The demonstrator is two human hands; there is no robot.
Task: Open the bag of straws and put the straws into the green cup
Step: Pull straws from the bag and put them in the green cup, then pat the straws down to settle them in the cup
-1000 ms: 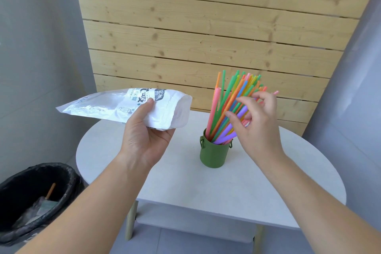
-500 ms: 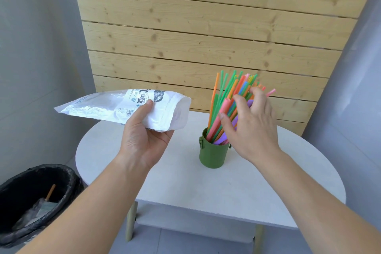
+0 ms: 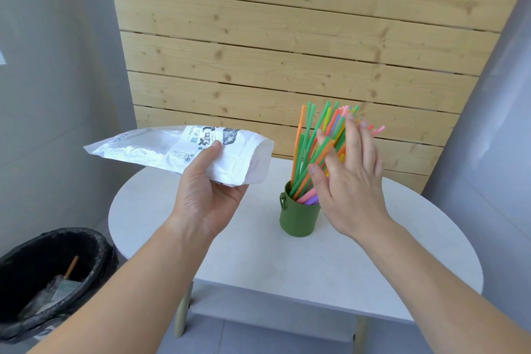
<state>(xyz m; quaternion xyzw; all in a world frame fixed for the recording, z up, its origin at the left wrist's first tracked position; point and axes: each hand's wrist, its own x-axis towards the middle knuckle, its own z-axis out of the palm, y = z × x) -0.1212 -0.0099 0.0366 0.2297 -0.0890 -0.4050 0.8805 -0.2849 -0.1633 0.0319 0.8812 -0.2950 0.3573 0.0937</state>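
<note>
A green cup (image 3: 298, 217) stands on the white oval table (image 3: 373, 253), filled with a bundle of colourful straws (image 3: 309, 149) that lean up and to the right. My right hand (image 3: 349, 181) is flat with straight fingers against the front of the straws, covering their right half. My left hand (image 3: 207, 195) grips the white plastic straw bag (image 3: 161, 151) from below, thumb on top. The bag lies level above the table's left part, its open mouth facing the cup. It looks empty.
A black-lined bin (image 3: 43, 279) with some rubbish stands on the floor at lower left. A wooden slat wall (image 3: 287, 52) rises right behind the table. Grey walls close in on both sides. A lower shelf sits under the tabletop.
My right hand let go of the straws it was pinching and flattened out against the bundle. The straws shifted more upright in the cup. The left hand and bag barely moved.
</note>
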